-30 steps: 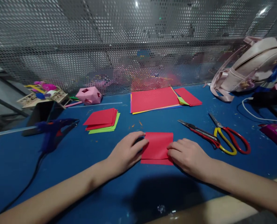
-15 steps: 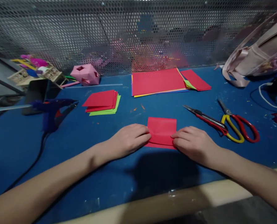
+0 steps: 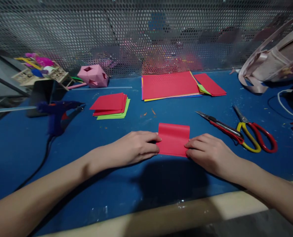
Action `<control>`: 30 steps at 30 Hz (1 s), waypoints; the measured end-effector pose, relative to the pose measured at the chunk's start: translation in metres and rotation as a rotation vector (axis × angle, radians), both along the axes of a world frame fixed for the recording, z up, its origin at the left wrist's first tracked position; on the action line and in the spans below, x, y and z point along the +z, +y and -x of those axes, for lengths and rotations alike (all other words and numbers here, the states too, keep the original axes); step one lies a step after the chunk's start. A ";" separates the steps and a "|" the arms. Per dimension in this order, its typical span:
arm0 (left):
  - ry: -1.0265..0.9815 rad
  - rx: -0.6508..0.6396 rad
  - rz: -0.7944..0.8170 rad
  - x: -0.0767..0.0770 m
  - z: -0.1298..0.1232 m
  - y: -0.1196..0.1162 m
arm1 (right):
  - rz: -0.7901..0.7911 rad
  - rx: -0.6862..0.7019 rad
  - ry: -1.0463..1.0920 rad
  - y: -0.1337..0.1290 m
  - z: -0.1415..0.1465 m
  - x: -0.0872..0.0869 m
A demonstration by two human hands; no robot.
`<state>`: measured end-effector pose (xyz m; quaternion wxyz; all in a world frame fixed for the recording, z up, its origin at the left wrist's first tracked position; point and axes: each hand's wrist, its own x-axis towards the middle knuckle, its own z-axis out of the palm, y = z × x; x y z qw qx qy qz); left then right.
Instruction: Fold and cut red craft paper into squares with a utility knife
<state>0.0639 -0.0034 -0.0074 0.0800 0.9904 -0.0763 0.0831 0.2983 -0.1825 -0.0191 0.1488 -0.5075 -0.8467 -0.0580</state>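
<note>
A small red paper (image 3: 174, 140) lies doubled over in front of me, its far side a rounded, uncreased bend and its near edges almost lined up. My left hand (image 3: 140, 147) pinches its left edge, fingers together. On the right edge, my right hand (image 3: 205, 151) grips the paper near its lower corner. A stack of red and green squares (image 3: 109, 103) sits beyond my left hand. Right of the paper lie a red-handled cutter (image 3: 222, 126) and scissors (image 3: 255, 133) with one yellow and one red handle.
Large coloured sheets (image 3: 169, 86) and a red strip (image 3: 210, 84) lie at the back. A blue glue gun (image 3: 55, 115), pink paper shape (image 3: 93, 76) and dark phone (image 3: 39, 95) are left. A pale bag (image 3: 272, 67) stands back right, before a perforated metal panel (image 3: 126, 39).
The upper layer's near edge has come down to almost meet the lower layer's edge. Both hands still hold the sides. The whole view has shifted slightly.
</note>
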 end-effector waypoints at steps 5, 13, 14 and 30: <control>0.020 0.014 0.072 0.001 0.000 0.001 | 0.018 0.002 -0.008 -0.002 0.000 0.001; 0.038 0.018 0.110 0.001 -0.001 0.003 | 0.042 -0.017 -0.012 -0.002 0.003 0.001; 0.040 0.020 0.115 0.001 -0.001 0.003 | 0.049 -0.016 -0.011 -0.002 0.003 0.001; 0.104 0.025 0.158 0.004 -0.001 0.001 | 0.100 0.000 -0.008 -0.001 0.004 0.002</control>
